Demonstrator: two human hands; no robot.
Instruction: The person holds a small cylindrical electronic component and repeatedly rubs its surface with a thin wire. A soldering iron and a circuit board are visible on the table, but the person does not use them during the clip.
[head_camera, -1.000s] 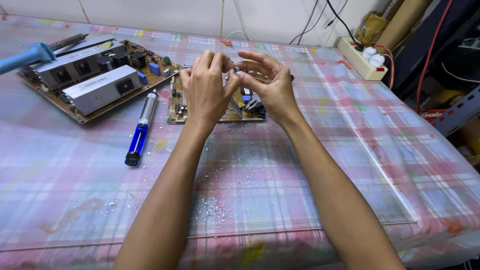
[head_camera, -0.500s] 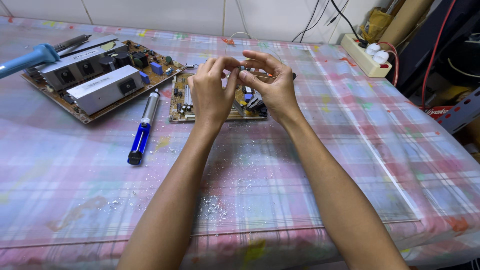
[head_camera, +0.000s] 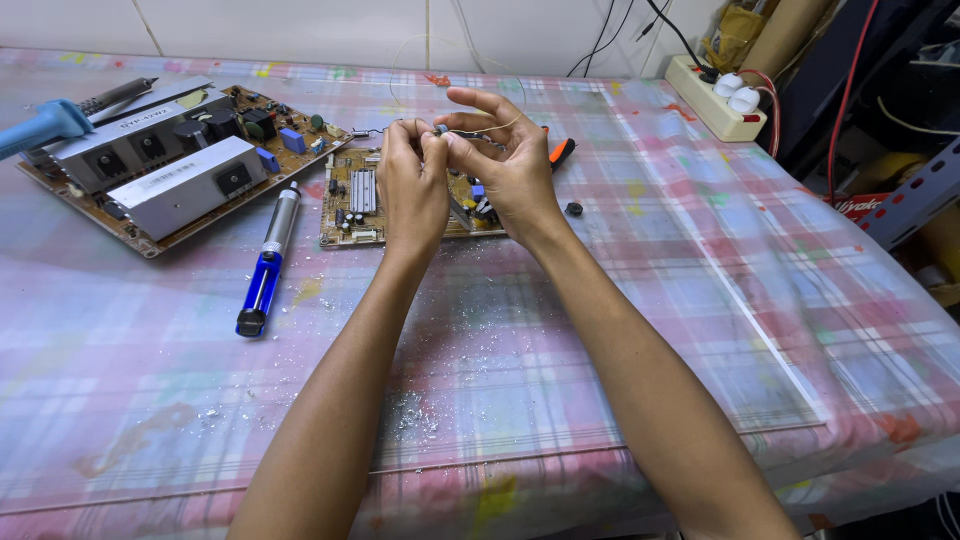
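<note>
Both my hands are raised together above a small brown circuit board (head_camera: 352, 196) on the plaid tablecloth. My left hand (head_camera: 412, 185) has its fingers pinched at the top on a tiny dark part (head_camera: 441, 129). My right hand (head_camera: 505, 160) pinches the same small part from the other side, with a thin wire (head_camera: 500, 128) looping off it. The part is too small to make out in detail. An orange-handled tool (head_camera: 561, 152) lies just behind my right hand.
A large circuit board (head_camera: 175, 160) with metal heat sinks lies at the far left, a blue-handled soldering iron (head_camera: 45, 125) resting on it. A blue and silver desoldering pump (head_camera: 268, 262) lies left of my arm. A power strip (head_camera: 715, 100) sits far right. A small black cap (head_camera: 574, 209) lies nearby.
My hands have stayed together over the small board, with the fingertips shifting closer on the tiny part. The camera view moved slightly.
</note>
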